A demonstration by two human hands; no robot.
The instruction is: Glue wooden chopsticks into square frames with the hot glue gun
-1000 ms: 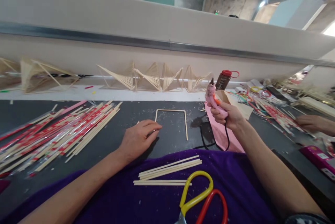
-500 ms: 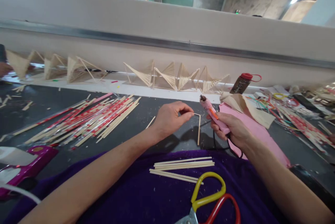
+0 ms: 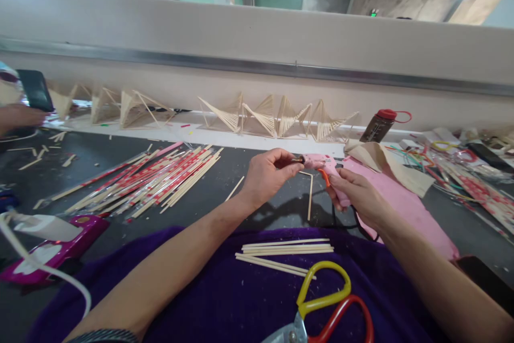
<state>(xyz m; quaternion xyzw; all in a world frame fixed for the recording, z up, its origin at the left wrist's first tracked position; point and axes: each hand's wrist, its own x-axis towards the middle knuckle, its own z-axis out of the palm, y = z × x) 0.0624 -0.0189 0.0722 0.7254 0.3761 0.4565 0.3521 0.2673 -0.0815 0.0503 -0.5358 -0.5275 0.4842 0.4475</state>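
Pink plastic glue gun (image 3: 330,165) with an orange trigger: I see it up in the air over the biggest thing, a flat, dark gray table (image 3: 20,185). Next in size is a soft purple cloth (image 3: 209,289), spread out at the near side. On the left lies a big pile of long, pale sticks in clear and red wraps (image 3: 160,182). On the right is a smooth pink sheet (image 3: 405,214). Big scissors (image 3: 321,304) with one yellow loop and one red loop lie on the cloth. I see the bare right hand (image 3: 359,193) wrapped around the gun's handle, its tip facing the bare left hand (image 3: 267,174). That hand's thumb and fingers curl close by the tip; from far off, I cannot tell if they pinch anything. Below the gun shows a thin, pale wooden corner piece (image 3: 310,196).
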